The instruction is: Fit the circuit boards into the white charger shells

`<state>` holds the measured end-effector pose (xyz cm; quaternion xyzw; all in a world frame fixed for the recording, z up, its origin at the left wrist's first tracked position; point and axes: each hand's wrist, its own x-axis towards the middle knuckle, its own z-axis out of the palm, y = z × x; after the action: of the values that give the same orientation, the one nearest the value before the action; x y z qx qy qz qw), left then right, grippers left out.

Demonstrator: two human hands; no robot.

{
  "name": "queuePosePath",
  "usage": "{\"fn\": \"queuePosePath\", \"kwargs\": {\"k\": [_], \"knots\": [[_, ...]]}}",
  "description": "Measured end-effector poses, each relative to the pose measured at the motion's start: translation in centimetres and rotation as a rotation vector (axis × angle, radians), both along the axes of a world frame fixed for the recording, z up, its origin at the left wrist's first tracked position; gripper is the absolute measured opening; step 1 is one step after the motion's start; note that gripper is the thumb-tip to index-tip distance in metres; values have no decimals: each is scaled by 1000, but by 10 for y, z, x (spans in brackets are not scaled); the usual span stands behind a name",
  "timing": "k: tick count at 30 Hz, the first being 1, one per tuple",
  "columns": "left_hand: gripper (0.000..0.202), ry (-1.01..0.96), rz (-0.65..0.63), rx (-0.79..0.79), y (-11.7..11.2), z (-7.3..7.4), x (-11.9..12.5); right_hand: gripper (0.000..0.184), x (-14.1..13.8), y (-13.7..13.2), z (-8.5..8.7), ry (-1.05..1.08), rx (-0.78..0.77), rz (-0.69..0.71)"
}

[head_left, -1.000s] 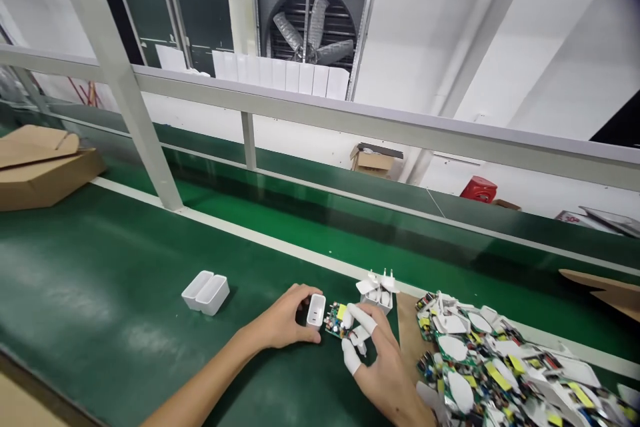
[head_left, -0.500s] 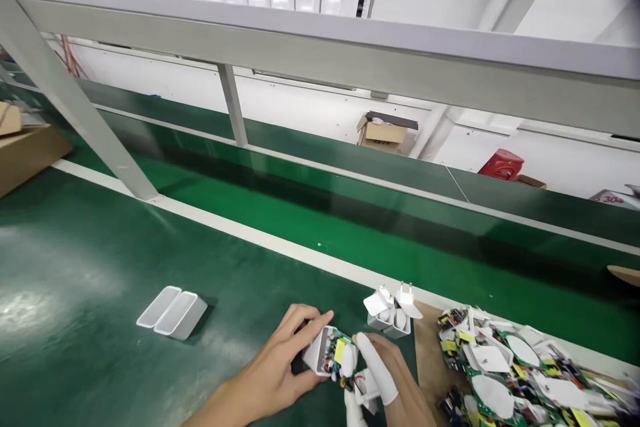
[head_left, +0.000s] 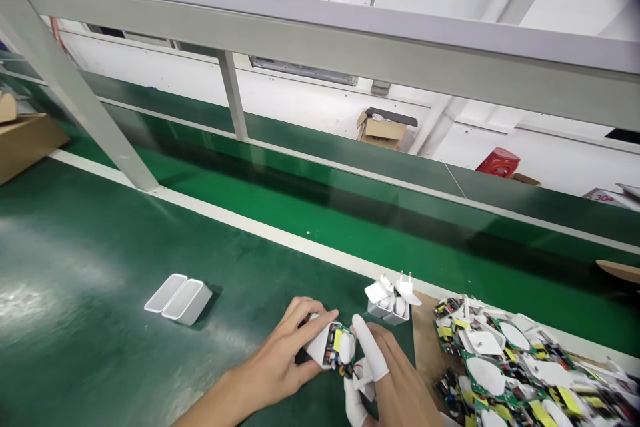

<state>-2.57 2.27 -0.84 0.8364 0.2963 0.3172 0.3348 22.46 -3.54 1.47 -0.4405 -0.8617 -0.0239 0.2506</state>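
My left hand (head_left: 283, 353) is closed around a white plastic charger housing (head_left: 316, 347), its open end turned to the right. A circuit board (head_left: 343, 347) with yellow tape and a white pad sits partly inside that opening. My right hand (head_left: 385, 367), with white finger cots on thumb and index finger, grips the board's outer end. A white plug cover (head_left: 367, 380) hangs by thin wires under the right fingers. Just beyond my hands stand two filled housings (head_left: 390, 310) with white plug covers on top. Two empty white housings (head_left: 187, 300) lie to the left.
On brown cardboard at the right lies a pile of circuit boards (head_left: 515, 360) with plug covers. A grey frame post (head_left: 100, 93) and crossbar span the bench edge. Behind runs a green conveyor belt (head_left: 300, 220). A cardboard box (head_left: 30, 143) stands far left.
The view has shifted slightly. The board appears a little deeper in the housing, and my right index finger has straightened against its end. Both hands keep their grip.
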Motion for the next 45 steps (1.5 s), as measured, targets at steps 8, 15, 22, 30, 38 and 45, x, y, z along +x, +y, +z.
{"fn": "queuePosePath", "kwargs": {"k": [8, 15, 22, 30, 38, 45], "knots": [[69, -6, 29, -21, -4, -1, -1, 91, -14, 3, 8, 70, 42, -23], [66, 1, 44, -3, -4, -1, 0, 90, -17, -8, -13, 148, -23, -82], [63, -21, 13, 35, -5, -1, 2, 91, -21, -19, -5, 89, -4, -132], [66, -6, 17, 22, -9, -1, 4, 85, -14, -23, -5, 88, 60, -107], [62, -14, 32, 39, -10, -2, 5, 90, -16, -10, 26, -17, 82, -43], [69, -10, 40, 7, -10, -2, 6, 82, -12, -8, 19, 64, -69, -40]]}}
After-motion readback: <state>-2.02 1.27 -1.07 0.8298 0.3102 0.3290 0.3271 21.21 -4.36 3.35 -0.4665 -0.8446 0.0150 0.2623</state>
